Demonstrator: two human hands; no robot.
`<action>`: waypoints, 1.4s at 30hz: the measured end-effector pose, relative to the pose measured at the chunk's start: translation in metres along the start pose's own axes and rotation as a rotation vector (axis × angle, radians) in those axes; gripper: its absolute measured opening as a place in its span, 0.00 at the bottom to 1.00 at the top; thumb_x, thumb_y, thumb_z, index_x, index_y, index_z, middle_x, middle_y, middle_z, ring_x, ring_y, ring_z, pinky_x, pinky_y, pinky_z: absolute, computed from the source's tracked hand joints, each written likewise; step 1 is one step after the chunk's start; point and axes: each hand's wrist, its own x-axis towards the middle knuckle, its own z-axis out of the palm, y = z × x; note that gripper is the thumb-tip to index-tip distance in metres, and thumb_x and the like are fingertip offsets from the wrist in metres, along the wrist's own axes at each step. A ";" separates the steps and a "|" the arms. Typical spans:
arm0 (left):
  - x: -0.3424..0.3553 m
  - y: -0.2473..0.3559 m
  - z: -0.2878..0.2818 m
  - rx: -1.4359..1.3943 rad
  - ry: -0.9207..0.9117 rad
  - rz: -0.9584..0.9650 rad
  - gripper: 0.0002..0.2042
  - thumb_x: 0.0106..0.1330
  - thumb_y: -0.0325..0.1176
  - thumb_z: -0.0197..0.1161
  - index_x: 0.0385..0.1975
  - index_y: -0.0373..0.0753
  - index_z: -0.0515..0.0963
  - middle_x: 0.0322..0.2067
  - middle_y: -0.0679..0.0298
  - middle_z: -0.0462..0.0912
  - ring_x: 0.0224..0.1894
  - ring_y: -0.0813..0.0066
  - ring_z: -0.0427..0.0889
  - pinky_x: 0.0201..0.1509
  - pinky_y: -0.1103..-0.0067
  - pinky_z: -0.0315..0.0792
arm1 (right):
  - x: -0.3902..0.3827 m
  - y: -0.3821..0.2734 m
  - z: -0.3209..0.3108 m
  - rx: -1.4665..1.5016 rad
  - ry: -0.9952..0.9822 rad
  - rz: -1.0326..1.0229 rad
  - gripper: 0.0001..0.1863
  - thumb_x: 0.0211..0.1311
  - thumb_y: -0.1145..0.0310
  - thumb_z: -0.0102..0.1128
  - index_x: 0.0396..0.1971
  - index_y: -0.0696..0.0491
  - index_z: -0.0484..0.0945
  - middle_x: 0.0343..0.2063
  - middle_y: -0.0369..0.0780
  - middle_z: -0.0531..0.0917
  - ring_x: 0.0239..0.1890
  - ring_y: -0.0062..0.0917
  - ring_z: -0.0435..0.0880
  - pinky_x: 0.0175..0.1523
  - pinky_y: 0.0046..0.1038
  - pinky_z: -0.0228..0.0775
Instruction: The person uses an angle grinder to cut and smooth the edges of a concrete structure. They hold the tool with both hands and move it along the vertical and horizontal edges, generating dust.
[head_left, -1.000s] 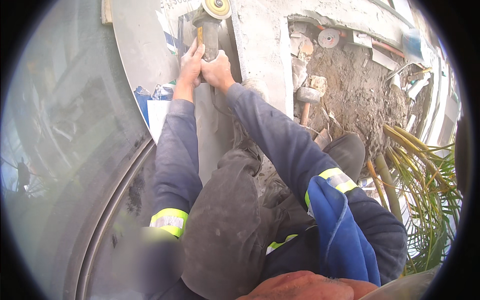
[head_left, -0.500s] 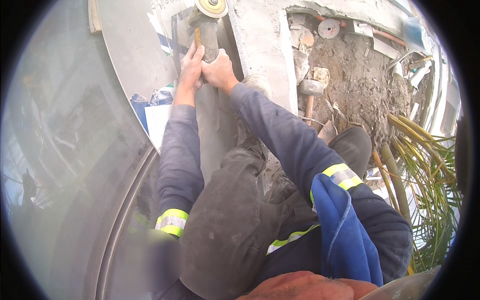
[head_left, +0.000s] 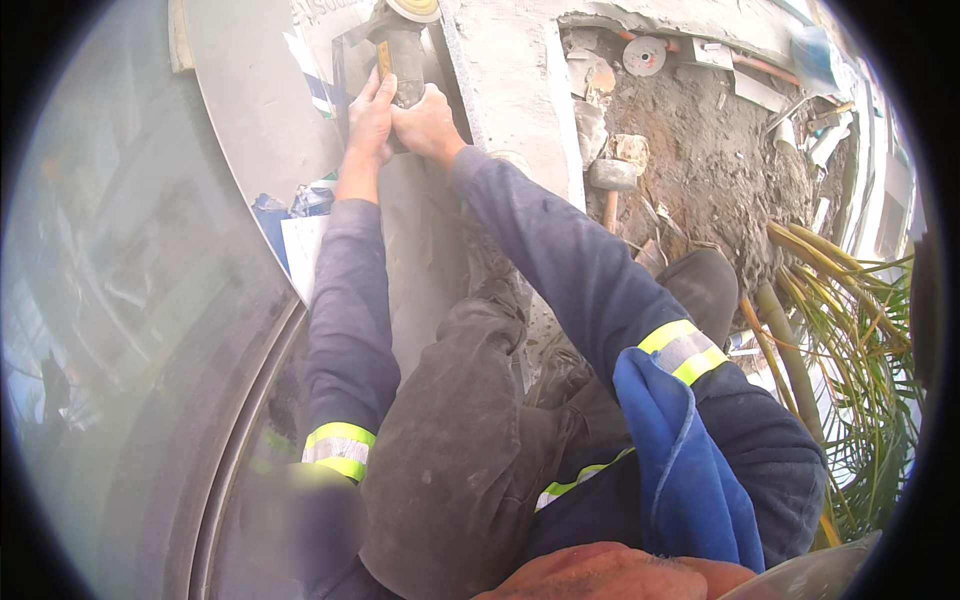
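Dusty and grey, an angle grinder (head_left: 404, 58) points away from me at the top of the view, its round yellowish disc (head_left: 415, 8) cut off by the upper edge. My left hand (head_left: 368, 132) wraps round the left side of its body, the thumb along a yellow strip. From the right, my right hand (head_left: 427, 126) grips the rear of the body, close against the left hand. Both arms are stretched forward. Below the tool lies a smooth grey surface (head_left: 408, 240), next to a rough pale concrete ledge (head_left: 515, 100).
Glass (head_left: 110, 250) with a metal frame (head_left: 235, 430) stands on my left. A grey panel (head_left: 255, 90) and a white sheet (head_left: 303, 250) lie beside my left arm. On the right are dirt, a mallet (head_left: 614, 176), a loose cutting disc (head_left: 644, 57), rubble and palm fronds (head_left: 860, 330).
The grinder and both hands sit slightly further left and higher in the view, so less of the disc shows. The surroundings have shifted left too. Both hands keep their grip.
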 end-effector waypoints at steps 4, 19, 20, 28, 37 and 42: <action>0.001 0.004 0.003 0.039 -0.012 -0.004 0.29 0.78 0.38 0.60 0.75 0.36 0.63 0.62 0.57 0.77 0.56 0.70 0.81 0.57 0.74 0.78 | 0.003 0.000 0.000 -0.023 0.016 0.010 0.38 0.52 0.50 0.76 0.48 0.69 0.72 0.47 0.61 0.84 0.51 0.47 0.87 0.56 0.39 0.80; -0.023 -0.015 -0.010 -0.074 -0.055 0.007 0.26 0.79 0.35 0.58 0.74 0.38 0.65 0.59 0.61 0.79 0.53 0.73 0.82 0.54 0.74 0.80 | -0.028 0.007 -0.002 -0.009 0.009 0.024 0.35 0.52 0.53 0.75 0.46 0.68 0.71 0.44 0.60 0.85 0.47 0.47 0.88 0.52 0.39 0.81; -0.025 -0.013 -0.008 -0.067 -0.030 -0.013 0.26 0.79 0.34 0.58 0.74 0.38 0.66 0.60 0.61 0.79 0.53 0.73 0.82 0.55 0.75 0.79 | -0.029 0.009 -0.002 -0.010 0.010 0.024 0.35 0.52 0.53 0.75 0.46 0.68 0.71 0.44 0.60 0.85 0.48 0.48 0.88 0.52 0.39 0.81; -0.040 -0.013 -0.005 -0.078 -0.002 -0.011 0.26 0.79 0.32 0.58 0.75 0.37 0.65 0.62 0.59 0.78 0.53 0.72 0.82 0.55 0.75 0.79 | -0.038 0.013 -0.005 -0.020 -0.012 0.037 0.36 0.52 0.53 0.75 0.46 0.69 0.71 0.44 0.62 0.85 0.48 0.49 0.88 0.52 0.40 0.81; -0.049 -0.023 -0.013 -0.088 -0.048 -0.033 0.26 0.80 0.34 0.57 0.75 0.37 0.63 0.59 0.61 0.79 0.54 0.70 0.82 0.56 0.73 0.80 | -0.048 0.022 -0.004 -0.020 -0.007 0.046 0.36 0.52 0.52 0.74 0.45 0.68 0.72 0.44 0.62 0.84 0.49 0.51 0.87 0.55 0.40 0.80; -0.048 -0.022 -0.010 -0.075 -0.046 -0.036 0.26 0.80 0.34 0.57 0.75 0.37 0.63 0.59 0.60 0.79 0.54 0.70 0.82 0.56 0.73 0.80 | -0.042 0.026 -0.004 -0.027 0.006 0.025 0.36 0.51 0.51 0.75 0.45 0.68 0.72 0.44 0.62 0.85 0.50 0.50 0.87 0.55 0.41 0.80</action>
